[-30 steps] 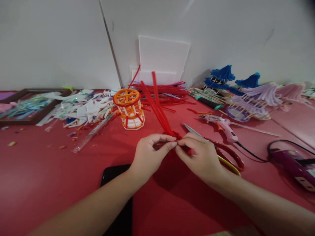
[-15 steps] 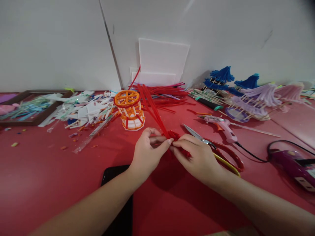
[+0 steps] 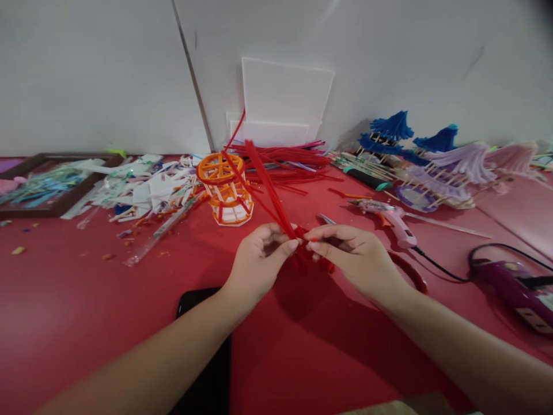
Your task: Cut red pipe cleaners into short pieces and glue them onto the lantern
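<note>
Left hand [image 3: 257, 262] and right hand [image 3: 369, 259], fingers of both pinching long fuzzy red stems [image 3: 271, 190] low down, where a firm left grip should best steady the right's finer work.

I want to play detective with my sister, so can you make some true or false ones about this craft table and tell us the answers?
1. The left hand holds fuzzy red strands. True.
2. The right hand is holding the pink glue gun. False: the glue gun lies on the red table, and the right hand's fingers are at the red strands.
3. The large white board leans against the wall. True.
4. The orange and white frame has tipped onto its side. False: the frame stands upright.
5. The left forearm hides part of a flat black thing. True.
</note>
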Available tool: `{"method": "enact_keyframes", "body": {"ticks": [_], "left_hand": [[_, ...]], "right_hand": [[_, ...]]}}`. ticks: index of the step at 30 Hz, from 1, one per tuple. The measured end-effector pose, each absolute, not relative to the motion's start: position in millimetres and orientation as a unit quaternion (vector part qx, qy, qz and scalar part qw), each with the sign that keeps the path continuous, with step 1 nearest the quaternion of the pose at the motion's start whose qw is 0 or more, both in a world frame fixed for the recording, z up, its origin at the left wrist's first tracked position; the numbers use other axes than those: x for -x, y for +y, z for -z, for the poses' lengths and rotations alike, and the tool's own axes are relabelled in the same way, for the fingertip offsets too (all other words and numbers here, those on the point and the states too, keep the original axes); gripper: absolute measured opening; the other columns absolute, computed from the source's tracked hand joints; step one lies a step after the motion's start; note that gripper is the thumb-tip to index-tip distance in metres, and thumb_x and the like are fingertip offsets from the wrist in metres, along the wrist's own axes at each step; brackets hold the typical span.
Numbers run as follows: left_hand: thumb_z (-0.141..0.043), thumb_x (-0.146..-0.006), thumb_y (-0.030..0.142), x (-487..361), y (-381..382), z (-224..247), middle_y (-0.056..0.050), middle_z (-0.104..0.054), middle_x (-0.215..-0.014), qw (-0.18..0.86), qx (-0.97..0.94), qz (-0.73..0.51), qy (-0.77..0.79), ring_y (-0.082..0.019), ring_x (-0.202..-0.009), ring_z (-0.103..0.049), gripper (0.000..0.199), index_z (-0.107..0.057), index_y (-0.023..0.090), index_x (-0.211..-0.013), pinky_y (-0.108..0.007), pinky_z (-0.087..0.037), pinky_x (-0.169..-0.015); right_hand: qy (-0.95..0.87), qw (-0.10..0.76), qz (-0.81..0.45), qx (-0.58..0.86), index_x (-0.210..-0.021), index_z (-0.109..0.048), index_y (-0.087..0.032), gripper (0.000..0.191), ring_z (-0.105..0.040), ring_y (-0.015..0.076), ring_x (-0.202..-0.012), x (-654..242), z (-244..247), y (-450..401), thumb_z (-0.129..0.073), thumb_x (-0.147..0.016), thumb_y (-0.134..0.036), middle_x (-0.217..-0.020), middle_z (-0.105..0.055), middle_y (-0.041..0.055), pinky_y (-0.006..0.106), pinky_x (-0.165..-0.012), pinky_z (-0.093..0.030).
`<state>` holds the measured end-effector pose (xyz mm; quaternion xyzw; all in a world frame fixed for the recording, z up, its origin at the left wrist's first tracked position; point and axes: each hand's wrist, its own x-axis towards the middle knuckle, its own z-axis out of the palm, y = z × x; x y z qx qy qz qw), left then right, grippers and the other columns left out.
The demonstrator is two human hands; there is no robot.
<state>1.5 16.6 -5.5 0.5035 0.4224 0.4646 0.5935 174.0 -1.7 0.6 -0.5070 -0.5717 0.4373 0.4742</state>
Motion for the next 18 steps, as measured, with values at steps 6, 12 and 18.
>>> {"method": "enact_keyframes", "body": {"ticks": [6, 12, 18], "left_hand": [[-0.072, -0.076, 0.023, -0.3, 15.9, 5.2, -0.001, -0.067, -0.076, 0.580, -0.538, -0.455, 0.410, -0.013, -0.073, -0.062, 0.013, -0.061, 0.017, -0.078, -0.026, -0.047, -0.071], [-0.075, -0.075, 0.026, -0.6, 14.0, 3.9, 0.000, -0.068, -0.074, 0.600, -0.521, -0.461, 0.395, -0.013, -0.071, -0.063, 0.016, -0.061, 0.018, -0.078, -0.025, -0.049, -0.069], [-0.081, -0.070, 0.029, -1.0, 14.5, 2.9, 0.003, -0.067, -0.069, 0.632, -0.469, -0.470, 0.399, -0.010, -0.065, -0.062, 0.026, -0.059, 0.018, -0.078, -0.023, -0.051, -0.067]], "right_hand": [[-0.576, 0.486, -0.404, 0.519, -0.094, -0.069, -0.018, 0.027, -0.063, 0.0113, -0.059, -169.5, 0.9, -6.0, -0.075, -0.074, -0.035, -0.075, -0.071, 0.0021, 0.024, -0.054, -0.054], [-0.609, 0.479, -0.364, 0.518, -0.080, -0.071, -0.020, 0.012, -0.062, 0.0111, -0.057, -167.4, 0.8, -10.5, -0.072, -0.078, -0.033, -0.069, -0.069, 0.0005, 0.024, -0.054, -0.052], [-0.658, 0.478, -0.298, 0.501, -0.082, -0.076, -0.025, 0.006, -0.068, 0.0152, -0.071, -169.4, -1.7, -9.8, -0.070, -0.081, -0.027, -0.081, -0.075, 0.0021, 0.030, -0.068, -0.056]]}}
